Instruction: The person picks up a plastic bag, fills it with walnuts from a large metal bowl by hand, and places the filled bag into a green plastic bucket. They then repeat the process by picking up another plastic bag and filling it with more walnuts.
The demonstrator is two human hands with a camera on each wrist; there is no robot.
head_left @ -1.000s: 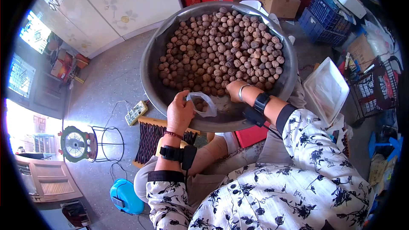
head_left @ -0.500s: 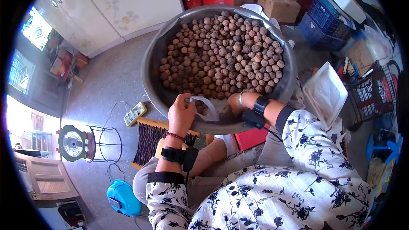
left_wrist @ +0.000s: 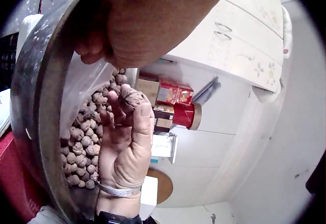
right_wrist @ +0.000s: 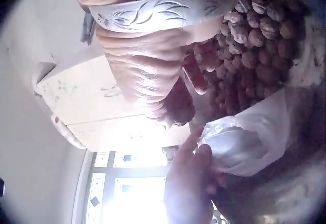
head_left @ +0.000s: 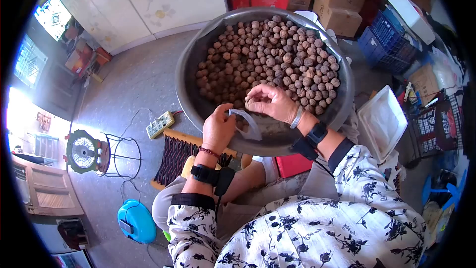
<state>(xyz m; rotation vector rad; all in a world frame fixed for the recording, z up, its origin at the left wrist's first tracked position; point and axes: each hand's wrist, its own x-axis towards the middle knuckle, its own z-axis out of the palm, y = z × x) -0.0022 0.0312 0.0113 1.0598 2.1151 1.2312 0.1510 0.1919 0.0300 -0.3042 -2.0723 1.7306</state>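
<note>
Walnut (left_wrist: 133, 99) sits pinched in the half-curled right hand (left_wrist: 125, 145).

head: left-side daylight, black fisheye rim | left wrist: foreground shadowed | right wrist: window (right_wrist: 135, 196) glare, haze

The right hand (head_left: 276, 105) has risen, pinching 1 walnut (left_wrist: 134, 98).
</note>
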